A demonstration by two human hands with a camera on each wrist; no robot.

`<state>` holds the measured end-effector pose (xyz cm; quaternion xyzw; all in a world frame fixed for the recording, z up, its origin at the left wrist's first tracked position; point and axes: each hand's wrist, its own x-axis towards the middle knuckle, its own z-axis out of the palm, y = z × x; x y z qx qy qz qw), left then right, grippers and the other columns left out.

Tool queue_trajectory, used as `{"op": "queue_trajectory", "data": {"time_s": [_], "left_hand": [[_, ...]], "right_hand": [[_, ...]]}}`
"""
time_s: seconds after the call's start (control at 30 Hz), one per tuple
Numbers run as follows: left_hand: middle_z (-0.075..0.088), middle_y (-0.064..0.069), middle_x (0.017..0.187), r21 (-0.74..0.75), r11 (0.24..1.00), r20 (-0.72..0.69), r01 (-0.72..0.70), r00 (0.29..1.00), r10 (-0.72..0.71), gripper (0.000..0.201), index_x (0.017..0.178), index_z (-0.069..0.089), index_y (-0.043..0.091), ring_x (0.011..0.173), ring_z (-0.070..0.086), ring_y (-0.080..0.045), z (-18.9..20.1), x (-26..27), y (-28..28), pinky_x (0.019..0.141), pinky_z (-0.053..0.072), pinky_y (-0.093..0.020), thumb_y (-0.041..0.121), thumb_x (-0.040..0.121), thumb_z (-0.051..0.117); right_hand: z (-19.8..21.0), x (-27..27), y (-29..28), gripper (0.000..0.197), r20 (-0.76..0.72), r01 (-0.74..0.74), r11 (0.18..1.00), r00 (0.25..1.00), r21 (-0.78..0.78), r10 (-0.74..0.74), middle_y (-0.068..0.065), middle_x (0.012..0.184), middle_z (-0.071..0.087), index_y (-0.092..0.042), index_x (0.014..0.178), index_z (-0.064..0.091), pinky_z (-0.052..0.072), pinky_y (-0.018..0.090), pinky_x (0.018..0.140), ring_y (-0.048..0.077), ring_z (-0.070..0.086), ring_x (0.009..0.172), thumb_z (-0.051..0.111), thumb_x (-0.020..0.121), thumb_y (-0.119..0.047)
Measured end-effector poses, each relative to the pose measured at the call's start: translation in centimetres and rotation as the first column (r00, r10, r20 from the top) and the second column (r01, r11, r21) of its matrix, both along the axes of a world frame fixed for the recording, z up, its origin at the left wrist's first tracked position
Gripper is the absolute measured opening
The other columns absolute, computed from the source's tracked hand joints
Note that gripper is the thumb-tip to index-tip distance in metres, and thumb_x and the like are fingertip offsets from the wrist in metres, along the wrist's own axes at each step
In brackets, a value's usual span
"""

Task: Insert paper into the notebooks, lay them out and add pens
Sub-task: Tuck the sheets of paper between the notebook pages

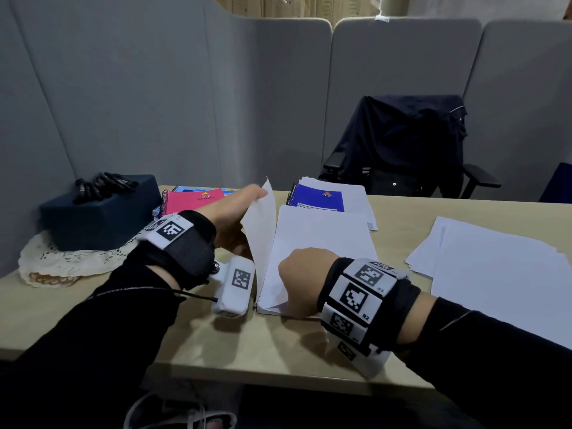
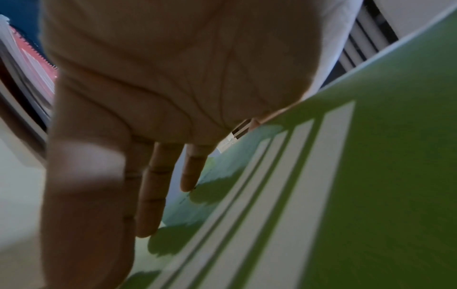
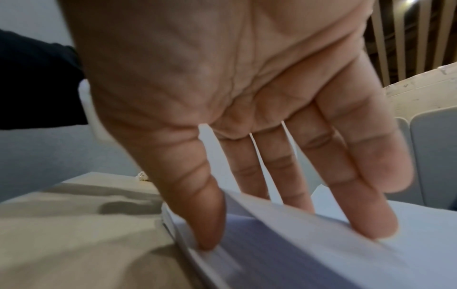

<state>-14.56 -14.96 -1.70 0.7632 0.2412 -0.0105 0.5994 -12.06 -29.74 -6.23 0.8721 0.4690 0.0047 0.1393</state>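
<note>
A notebook lies open in front of me with its white pages (image 1: 318, 239) flat on the table. My left hand (image 1: 235, 212) props its cover (image 1: 261, 230) upright. In the left wrist view the straight fingers (image 2: 150, 195) lie against the cover's green, white-striped outside (image 2: 371, 176). My right hand (image 1: 301, 280) is at the near edge of the pages. There its thumb (image 3: 210, 224) is tucked under a lifted sheet of paper (image 3: 309, 224) and its fingers reach onto the sheet's far side. Several black pens (image 1: 102, 184) lie on a dark blue box (image 1: 99, 218).
A pink notebook (image 1: 195, 201) lies behind my left hand. A blue notebook (image 1: 318, 199) sits on a paper pile at the back. Loose white sheets (image 1: 495, 274) cover the table's right side. A lace doily (image 1: 62, 264) is under the box. An office chair with a dark jacket (image 1: 402, 144) stands behind the table.
</note>
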Motion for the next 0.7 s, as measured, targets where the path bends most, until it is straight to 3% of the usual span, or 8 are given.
{"op": "queue_trajectory", "data": {"time_s": [0.13, 0.2, 0.27, 0.33, 0.43, 0.53, 0.63, 0.7], "left_hand": [[0.060, -0.011, 0.090, 0.017, 0.992, -0.140, 0.129, 0.982, -0.125, 0.091, 0.104, 0.064, 0.013, 0.070, 0.065, -0.033, -1.4, 1.1, 0.2, 0.070, 0.049, -0.035, 0.085, 0.077, 0.016], [0.058, -0.012, 0.100, 0.042, 0.985, -0.221, 0.169, 0.963, -0.156, 0.095, 0.105, 0.065, 0.013, 0.074, 0.063, -0.033, -2.2, 1.6, 0.2, 0.075, 0.043, -0.035, 0.086, 0.077, 0.012], [0.061, -0.008, 0.110, 0.114, 0.976, -0.271, 0.185, 0.951, -0.148, 0.092, 0.102, 0.069, 0.009, 0.076, 0.061, -0.031, -3.1, 2.1, 0.1, 0.080, 0.045, -0.037, 0.081, 0.082, 0.015], [0.063, -0.008, 0.118, 0.187, 0.963, -0.307, 0.196, 0.943, -0.132, 0.081, 0.100, 0.072, 0.009, 0.074, 0.060, -0.029, -3.7, 2.1, -0.1, 0.086, 0.048, -0.039, 0.074, 0.086, 0.026], [0.064, -0.016, 0.122, 0.242, 0.951, -0.339, 0.192, 0.935, -0.103, 0.052, 0.095, 0.073, 0.012, 0.074, 0.059, -0.029, -4.3, 2.1, -0.2, 0.079, 0.049, -0.035, 0.054, 0.090, 0.044], [0.063, -0.026, 0.119, 0.259, 0.946, -0.361, 0.196, 0.928, -0.093, 0.039, 0.086, 0.076, 0.015, 0.076, 0.054, -0.030, -4.4, 2.5, -0.3, 0.077, 0.045, -0.037, 0.046, 0.082, 0.052], [0.066, -0.027, 0.101, 0.296, 0.935, -0.380, 0.194, 0.922, -0.071, 0.036, 0.079, 0.078, 0.017, 0.074, 0.054, -0.030, -4.4, 2.9, -0.3, 0.088, 0.050, -0.043, 0.041, 0.079, 0.051], [0.067, -0.024, 0.094, 0.309, 0.931, -0.379, 0.193, 0.923, -0.066, 0.033, 0.079, 0.077, 0.016, 0.070, 0.057, -0.032, -4.3, 3.0, -0.4, 0.091, 0.050, -0.046, 0.036, 0.081, 0.051]], "right_hand": [[0.5, 0.1, -0.2, 0.026, -0.055, 0.014, 1.000, 0.998, -0.005, -0.014, 0.002, 0.075, 0.061, -0.014, 0.076, 0.061, 0.049, 0.026, 0.063, 0.022, 0.060, 0.071, 0.070, 0.077, -0.039], [0.7, 0.1, -0.6, 0.044, -0.087, 0.009, 1.000, 0.996, 0.006, -0.008, 0.003, 0.100, 0.067, -0.016, 0.106, 0.068, 0.053, 0.030, 0.079, 0.024, 0.063, 0.095, 0.072, 0.075, -0.046], [0.9, 0.1, -1.0, 0.056, -0.095, -0.002, 1.000, 0.995, -0.024, 0.000, 0.002, 0.110, 0.066, -0.016, 0.118, 0.065, 0.052, 0.032, 0.083, 0.022, 0.060, 0.103, 0.072, 0.075, -0.051], [1.6, -0.1, -1.5, 0.051, -0.136, 0.012, 0.998, 0.990, -0.067, -0.021, 0.003, 0.097, 0.067, -0.014, 0.107, 0.069, 0.049, 0.029, 0.075, 0.021, 0.061, 0.092, 0.071, 0.075, -0.054], [4.0, 0.0, -3.0, 0.045, -0.293, 0.065, 0.996, 0.953, -0.062, -0.081, 0.000, 0.060, 0.059, -0.013, 0.063, 0.061, 0.044, 0.026, 0.062, 0.017, 0.056, 0.058, 0.071, 0.076, -0.054], [7.1, 0.8, -4.5, 0.044, -0.446, 0.178, 0.984, 0.882, 0.018, -0.151, -0.002, 0.054, 0.066, -0.012, 0.059, 0.065, 0.048, 0.020, 0.056, 0.010, 0.061, 0.046, 0.069, 0.079, -0.051], [8.1, 2.7, -4.7, 0.042, -0.362, 0.245, 0.960, 0.914, 0.137, -0.182, -0.004, 0.046, 0.062, -0.014, 0.053, 0.060, 0.047, 0.020, 0.053, 0.005, 0.054, 0.034, 0.068, 0.081, -0.045], [7.3, 4.0, -4.3, 0.033, -0.312, 0.268, 0.957, 0.924, 0.108, -0.223, -0.005, 0.054, 0.064, -0.015, 0.060, 0.064, 0.042, 0.018, 0.048, 0.002, 0.052, 0.034, 0.067, 0.083, -0.038]]}}
